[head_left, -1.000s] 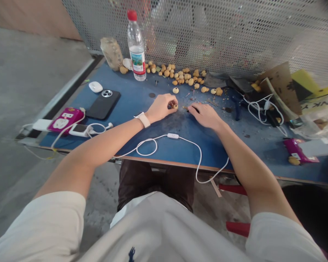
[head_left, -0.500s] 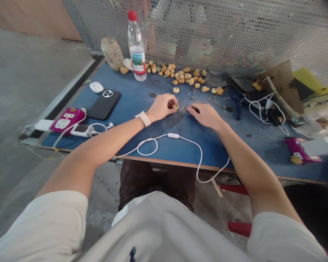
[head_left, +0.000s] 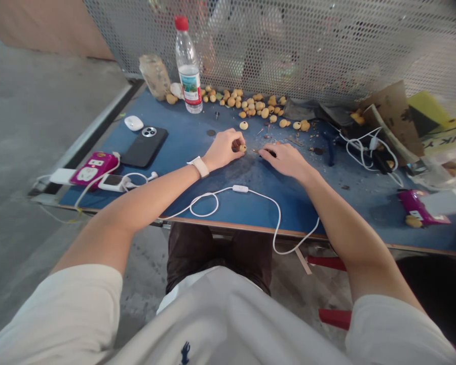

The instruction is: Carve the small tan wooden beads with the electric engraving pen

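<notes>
My left hand (head_left: 225, 148), with a pale band at the wrist, pinches a small tan gourd (head_left: 243, 148) that has a dark hole facing right. My right hand (head_left: 285, 159) rests on the blue tabletop, its fingers closed on a thin dark-handled tool (head_left: 268, 152). The tool's narrow tip points left, a short gap away from the gourd. Just beyond the hands lies another small gourd with a dark hole (head_left: 243, 125). Most of the tool's handle is hidden under the fingers.
Several small gourds (head_left: 258, 105) lie along the mesh panel (head_left: 289, 56), near a water bottle (head_left: 190, 86). At left are a phone (head_left: 144, 147) and a purple power strip (head_left: 93, 168). A white cable (head_left: 240, 188) crosses the front edge. Pliers-like handles (head_left: 330, 152) sit at right.
The whole view has shifted slightly. Both hands keep nearly the same pose, with the gourd and the tool still held apart.
</notes>
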